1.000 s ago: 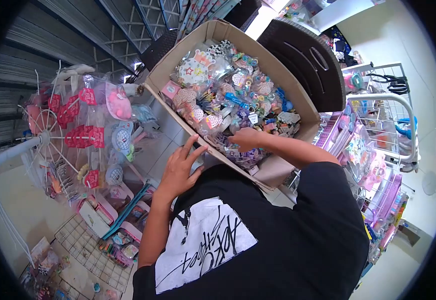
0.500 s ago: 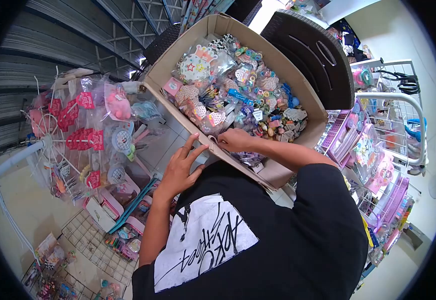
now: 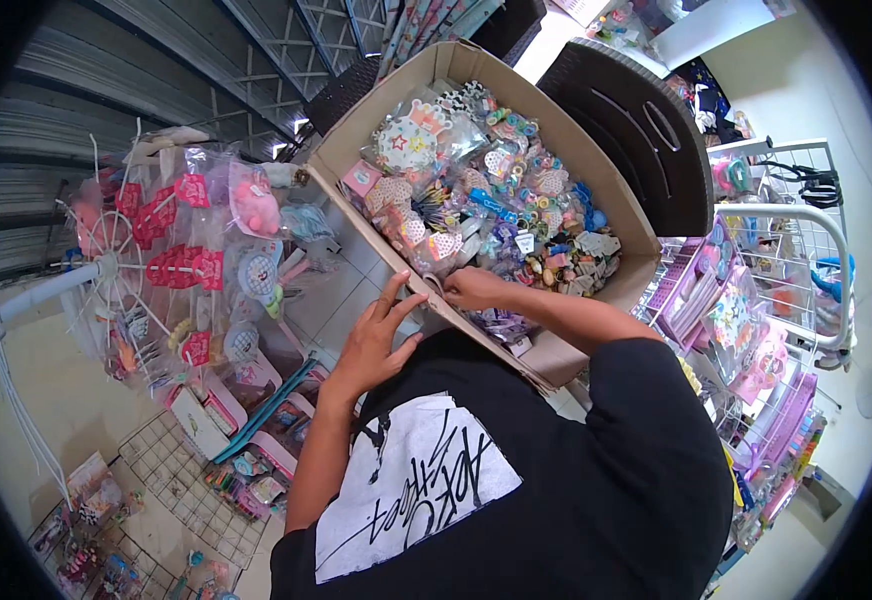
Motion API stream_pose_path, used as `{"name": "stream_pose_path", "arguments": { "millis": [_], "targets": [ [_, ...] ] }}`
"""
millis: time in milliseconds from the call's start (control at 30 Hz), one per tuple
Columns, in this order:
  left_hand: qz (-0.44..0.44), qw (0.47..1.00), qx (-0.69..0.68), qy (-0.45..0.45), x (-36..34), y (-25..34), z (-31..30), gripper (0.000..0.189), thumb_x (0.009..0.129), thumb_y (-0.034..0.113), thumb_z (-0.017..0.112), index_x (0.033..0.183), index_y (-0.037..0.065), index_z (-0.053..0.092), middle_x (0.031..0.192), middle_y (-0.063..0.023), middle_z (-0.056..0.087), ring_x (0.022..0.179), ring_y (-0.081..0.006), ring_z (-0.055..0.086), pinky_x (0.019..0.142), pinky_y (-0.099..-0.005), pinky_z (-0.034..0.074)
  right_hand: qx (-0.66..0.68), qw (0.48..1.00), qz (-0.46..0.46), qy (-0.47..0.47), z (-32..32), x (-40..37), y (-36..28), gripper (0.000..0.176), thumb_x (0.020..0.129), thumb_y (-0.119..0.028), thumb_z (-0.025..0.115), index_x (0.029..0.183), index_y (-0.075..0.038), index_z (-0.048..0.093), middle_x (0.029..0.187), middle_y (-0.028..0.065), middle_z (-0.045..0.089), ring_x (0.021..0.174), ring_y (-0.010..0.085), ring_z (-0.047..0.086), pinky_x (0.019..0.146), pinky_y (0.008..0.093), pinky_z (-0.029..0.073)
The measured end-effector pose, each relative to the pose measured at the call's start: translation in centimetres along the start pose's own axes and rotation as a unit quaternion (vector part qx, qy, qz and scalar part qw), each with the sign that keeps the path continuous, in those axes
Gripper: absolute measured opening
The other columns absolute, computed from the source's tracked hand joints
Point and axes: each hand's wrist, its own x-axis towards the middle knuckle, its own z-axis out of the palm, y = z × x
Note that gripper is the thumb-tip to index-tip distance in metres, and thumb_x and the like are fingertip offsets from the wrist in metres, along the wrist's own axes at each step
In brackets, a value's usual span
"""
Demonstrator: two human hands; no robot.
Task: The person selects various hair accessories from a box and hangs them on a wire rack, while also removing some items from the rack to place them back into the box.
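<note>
A big cardboard box (image 3: 596, 170) rests against my chest, filled with several small packets of hair clips, bands and trinkets (image 3: 476, 190). My left hand (image 3: 376, 340) lies flat against the box's near left side, fingers spread, holding nothing. My right hand (image 3: 471, 288) reaches over the near rim and its fingers pinch a clear plastic packet (image 3: 436, 282) at the box's near edge. My black printed shirt hides the box's underside.
A white rack (image 3: 171, 270) hung with red and pink packets stands at the left. Wire grids and pink boxes (image 3: 226, 440) lie on the tiled floor below. A dark woven chair (image 3: 641, 140) is behind the box. A white wire stand (image 3: 786, 260) with purple goods is right.
My right hand has drawn back from among the packets to the box's near rim and pinched a clear packet there. My left hand has shifted slightly up the box's side.
</note>
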Motion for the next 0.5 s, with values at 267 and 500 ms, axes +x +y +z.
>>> {"name": "stream_pose_path", "arguments": {
  "millis": [267, 500],
  "targets": [
    [-0.024, 0.994, -0.089, 0.056, -0.6, 3.4, -1.3, 0.063, 0.087, 0.009, 0.069, 0.145, 0.008, 0.043, 0.155, -0.0141, 0.034, 0.131, -0.0305, 0.049, 0.107, -0.0405, 0.041, 0.024, 0.980, -0.183, -0.072, -13.9, -2.7, -9.3, 0.033, 0.085, -0.030, 0.060, 0.078, 0.002, 0.066, 0.070, 0.0181, 0.065, 0.062, 0.0274, 0.061, 0.061, 0.0424, 0.047],
    [-0.134, 0.883, -0.330, 0.306, -7.6, 5.9, -5.3, 0.046, 0.091, 0.010, 0.068, 0.133, 0.001, 0.052, 0.107, -0.0065, 0.062, 0.086, -0.0127, 0.062, 0.075, -0.0262, 0.052, 0.069, 0.908, -0.388, -0.143, -10.1, -3.8, -23.3, 0.026, 0.092, -0.021, 0.050, 0.088, 0.004, 0.058, 0.075, 0.0187, 0.061, 0.069, 0.0308, 0.063, 0.066, 0.0422, 0.049]
  ]
}}
